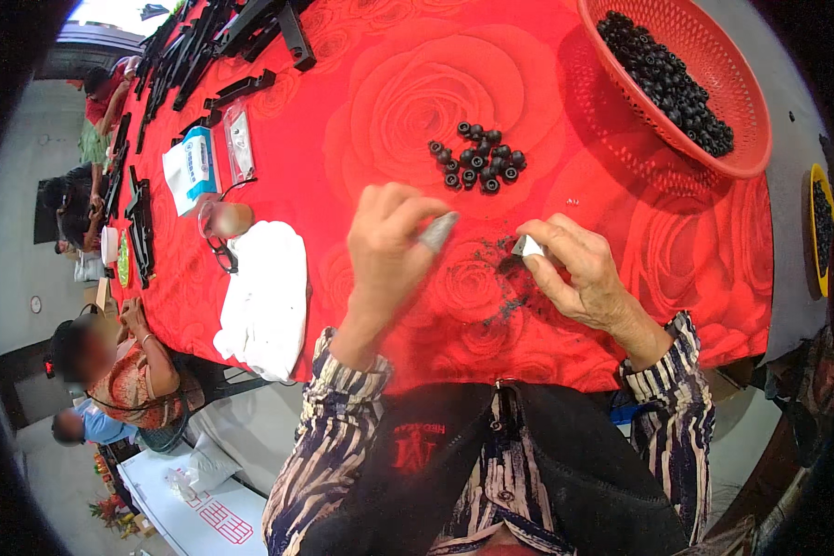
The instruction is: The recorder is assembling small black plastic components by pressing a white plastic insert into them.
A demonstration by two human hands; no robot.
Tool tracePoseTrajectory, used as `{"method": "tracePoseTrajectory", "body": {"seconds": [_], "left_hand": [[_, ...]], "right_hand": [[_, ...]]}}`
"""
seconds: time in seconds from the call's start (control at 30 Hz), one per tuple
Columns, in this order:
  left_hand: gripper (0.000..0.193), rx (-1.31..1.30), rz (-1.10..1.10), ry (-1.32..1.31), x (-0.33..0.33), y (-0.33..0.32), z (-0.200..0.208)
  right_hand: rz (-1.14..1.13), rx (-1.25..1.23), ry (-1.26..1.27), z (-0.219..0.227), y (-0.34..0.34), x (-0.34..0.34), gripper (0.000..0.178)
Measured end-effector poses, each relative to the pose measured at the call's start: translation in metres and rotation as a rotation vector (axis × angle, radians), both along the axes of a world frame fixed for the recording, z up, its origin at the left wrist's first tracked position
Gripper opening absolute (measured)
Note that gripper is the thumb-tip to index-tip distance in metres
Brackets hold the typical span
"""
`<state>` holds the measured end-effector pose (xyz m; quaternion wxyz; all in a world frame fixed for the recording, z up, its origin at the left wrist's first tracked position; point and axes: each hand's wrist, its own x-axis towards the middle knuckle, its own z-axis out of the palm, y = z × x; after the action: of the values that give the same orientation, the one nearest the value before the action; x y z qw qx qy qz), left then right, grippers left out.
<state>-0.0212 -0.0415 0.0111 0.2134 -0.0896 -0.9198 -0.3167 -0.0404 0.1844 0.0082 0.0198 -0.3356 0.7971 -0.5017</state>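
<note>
My left hand (391,252) is raised over the red cloth, smeared by motion, with a grey wrap (437,232) on its thumb. Its fingers look curled, but whether they hold anything is unclear. To the right, my right hand (576,271) is closed in a pinch, with a small whitish piece (526,246) at its fingertips. I cannot tell whether that piece is held or is a finger wrap. Dark shavings (505,301) lie scattered on the cloth between and below the hands. Beyond them sits a loose cluster of small round black parts (478,159) with holes.
A red plastic basket (760,139) of black parts stands far right; a yellow container (823,278) is beyond the table edge. A white cloth (264,296), clear cup (224,221) and blue-white packet (193,171) lie left. Long black parts (195,65) fill the far left; other people sit there.
</note>
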Motion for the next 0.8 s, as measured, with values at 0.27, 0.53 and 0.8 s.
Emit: {"method": "tracePoseTrajectory", "body": {"seconds": [0.27, 0.53, 0.8], "left_hand": [[0.015, -0.098, -0.170, 0.057, -0.038, 0.028, -0.016], [0.021, 0.143, -0.233, -0.007, -0.030, 0.030, -0.014], [0.023, 1.622, -0.382, -0.976, 0.014, 0.038, -0.014]], "right_hand": [[0.006, 0.014, 0.014, 0.003, 0.001, -0.001, 0.024], [0.017, -0.031, -0.035, 0.001, 0.004, -0.001, 0.026], [-0.015, -0.194, 0.098, 0.005, 0.001, 0.000, 0.032]]}}
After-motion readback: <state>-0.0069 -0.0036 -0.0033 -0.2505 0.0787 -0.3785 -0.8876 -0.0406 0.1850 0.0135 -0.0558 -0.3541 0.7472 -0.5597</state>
